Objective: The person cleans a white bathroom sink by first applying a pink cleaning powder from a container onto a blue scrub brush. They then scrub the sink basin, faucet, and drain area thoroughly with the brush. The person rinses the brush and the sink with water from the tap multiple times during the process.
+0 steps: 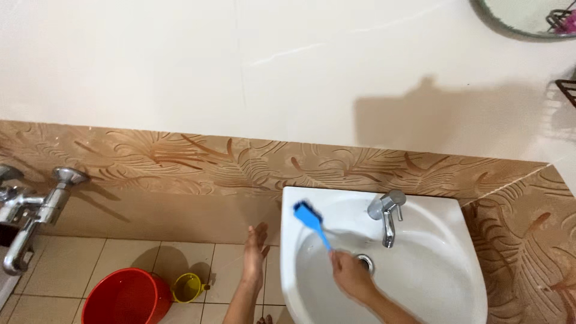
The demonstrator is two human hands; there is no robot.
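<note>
A tiled bathroom: the right hand (pixel 351 277) grips a blue brush (pixel 312 221) angled up-left in the white sink (pixel 420 210); the left hand (pixel 255 252) hangs open, empty.

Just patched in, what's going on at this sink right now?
A person stands at a white wash basin. Their right hand grips a blue brush by its handle, with the brush head up on the basin's back left rim. The left hand is open and empty, held out beside the basin's left edge. The chrome tap shows no running water. A red bucket and a small yellow mug sit on the floor.
</note>
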